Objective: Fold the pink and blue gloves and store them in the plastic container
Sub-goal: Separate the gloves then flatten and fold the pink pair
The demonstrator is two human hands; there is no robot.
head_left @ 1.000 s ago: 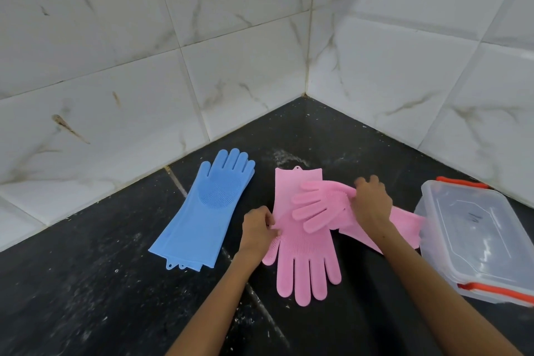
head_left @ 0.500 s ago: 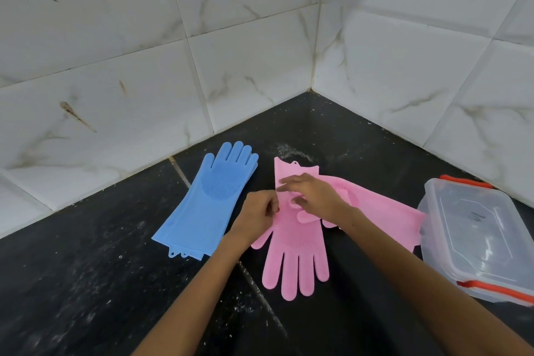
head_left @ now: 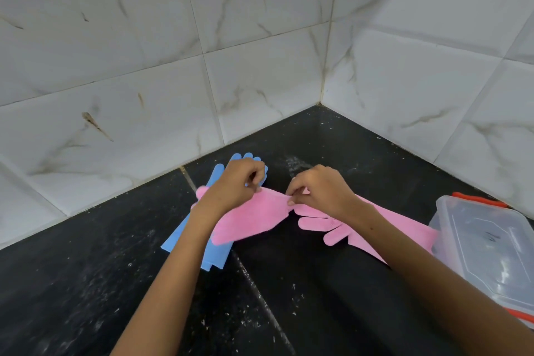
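While lifted: pink glove (head_left: 251,218) (over blue glove (head_left: 215,254)).

Home kitchen corner; marble-look wall tiles (head_left: 260,81) meet black stone counter (head_left: 86,283).

Container (head_left: 488,243) cut off at rt edge; arms hide blue glove (head_left: 185,237) partly.

Lighting bright, even, diffuse; source not visible. Soft sheen on white marble wall tiles (head_left: 121,113). Faint shadows under forearms on black countertop (head_left: 303,283). Wide-angle bowing of tile lines toward edges. Slight motion blur on pink glove (head_left: 254,220); rest sharp.
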